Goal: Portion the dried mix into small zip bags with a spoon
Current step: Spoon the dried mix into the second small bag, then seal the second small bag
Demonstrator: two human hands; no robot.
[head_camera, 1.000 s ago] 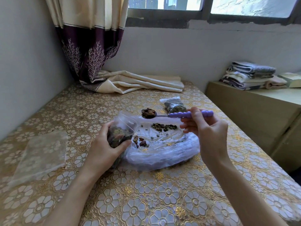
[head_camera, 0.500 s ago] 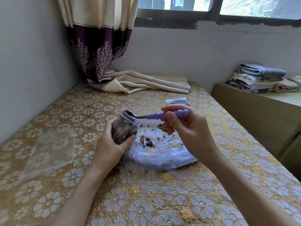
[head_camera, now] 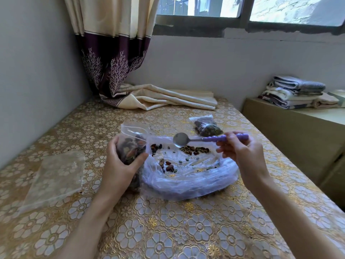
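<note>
Centre frame: gold floral tablecloth (head_camera: pixel 168 230) over the table, grey walls behind, window (head_camera: pixel 242 8) along the top. Upper left: cream-and-purple curtain (head_camera: pixel 112 53) pooling on the cloth. Right edge: folded towels (head_camera: pixel 295 92) on a low cabinet (head_camera: pixel 298 131).

Left hand (head_camera: pixel 119 165) wrapped round a half-filled small zip bag (head_camera: pixel 133 144). Right hand (head_camera: pixel 240 152) pinching a purple-handled spoon (head_camera: pixel 205 139), bowl empty, above the large clear bag (head_camera: pixel 186 180) with scattered dried mix (head_camera: pixel 194 150). Filled bag (head_camera: pixel 206 126) behind; empty bags (head_camera: pixel 54 176) lower left.

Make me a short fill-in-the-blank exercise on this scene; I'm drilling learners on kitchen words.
1. The right hand holds a metal spoon by its ____ plastic handle.
2. The spoon's bowl is ____.
3. The left hand grips a small clear zip bag whose mouth is ____.
4. A filled small bag lies ____ the large open plastic bag.

Missing words: purple; empty; open; behind
</note>
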